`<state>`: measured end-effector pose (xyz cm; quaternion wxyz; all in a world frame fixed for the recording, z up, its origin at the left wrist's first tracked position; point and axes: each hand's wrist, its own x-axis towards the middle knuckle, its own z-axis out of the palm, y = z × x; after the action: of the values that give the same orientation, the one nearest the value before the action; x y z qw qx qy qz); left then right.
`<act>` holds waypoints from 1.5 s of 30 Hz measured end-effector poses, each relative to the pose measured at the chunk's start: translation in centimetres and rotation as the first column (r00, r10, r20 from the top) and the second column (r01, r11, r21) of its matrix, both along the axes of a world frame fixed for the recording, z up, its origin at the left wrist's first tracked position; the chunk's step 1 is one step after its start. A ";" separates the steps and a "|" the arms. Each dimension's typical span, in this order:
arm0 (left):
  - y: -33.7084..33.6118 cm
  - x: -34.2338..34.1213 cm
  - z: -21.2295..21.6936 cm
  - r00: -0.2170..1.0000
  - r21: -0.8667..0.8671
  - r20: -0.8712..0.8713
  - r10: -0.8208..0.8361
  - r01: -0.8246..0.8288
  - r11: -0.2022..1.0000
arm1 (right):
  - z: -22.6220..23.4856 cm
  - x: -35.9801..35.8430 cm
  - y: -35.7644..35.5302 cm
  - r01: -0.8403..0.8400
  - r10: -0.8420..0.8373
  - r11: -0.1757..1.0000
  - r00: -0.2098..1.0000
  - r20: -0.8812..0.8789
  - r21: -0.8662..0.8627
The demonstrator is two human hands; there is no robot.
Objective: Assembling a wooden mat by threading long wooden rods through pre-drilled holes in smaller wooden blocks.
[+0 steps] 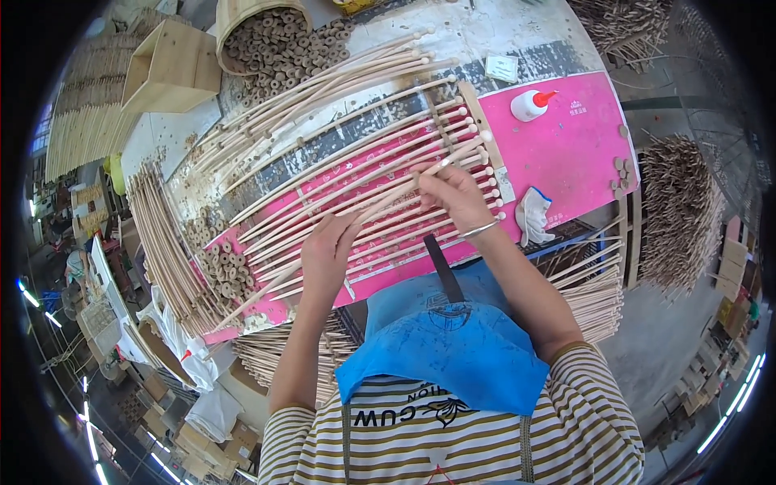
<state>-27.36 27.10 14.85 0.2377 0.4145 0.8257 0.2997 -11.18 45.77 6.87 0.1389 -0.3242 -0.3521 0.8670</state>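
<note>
Slanting across the table is a long pale wooden stick [380, 205], its far end beside the other round knobs. My left hand [327, 249] is closed around its lower length. Nearer the knobbed ends, my right hand [454, 198] pinches it between thumb and fingers. Under both hands lies a row of knobbed wooden sticks [364, 172] on a pink sheet, their knobs lined up along a wooden strip [478, 121]. Small wooden rings [226, 271] are heaped by the sticks' left ends. Whether a ring sits on the held stick is hidden by my fingers.
A tipped wooden bucket [222, 36] spills rings [279, 48] at the back, beside a wooden box [174, 66]. A white bottle with a red tip [529, 105] and a white glove [533, 217] lie right. Stick bundles stand left [166, 250] and right [679, 214].
</note>
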 end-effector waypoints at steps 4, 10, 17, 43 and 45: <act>-0.8 -0.2 0.9 0.999 -0.015 0.044 0.027 -0.026 1.000 | 0.3 1.1 1.4 0.038 -0.039 0.998 0.999 0.005 0.053; -0.5 0.1 0.9 0.999 0.003 0.044 -0.019 0.019 1.000 | -0.3 2.1 1.7 0.031 -0.033 0.999 0.998 0.058 0.035; -0.2 0.2 0.1 0.999 0.021 0.040 -0.029 0.028 0.999 | -1.0 2.5 1.3 0.009 -0.009 1.000 1.000 -0.007 0.003; 0.8 -2.2 -2.0 1.000 -0.005 -0.012 -0.011 0.011 1.000 | -3.3 1.9 2.9 -0.021 0.025 0.999 0.981 0.190 -0.026; 0.8 -2.6 -2.3 1.000 -0.039 -0.014 -0.014 0.013 0.999 | -3.0 1.5 2.8 -0.009 0.016 0.999 0.985 0.169 -0.040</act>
<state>-29.98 27.93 12.51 0.2418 0.4174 0.8304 0.2788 -9.71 48.60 3.83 0.0966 -0.3973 -0.3476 0.8438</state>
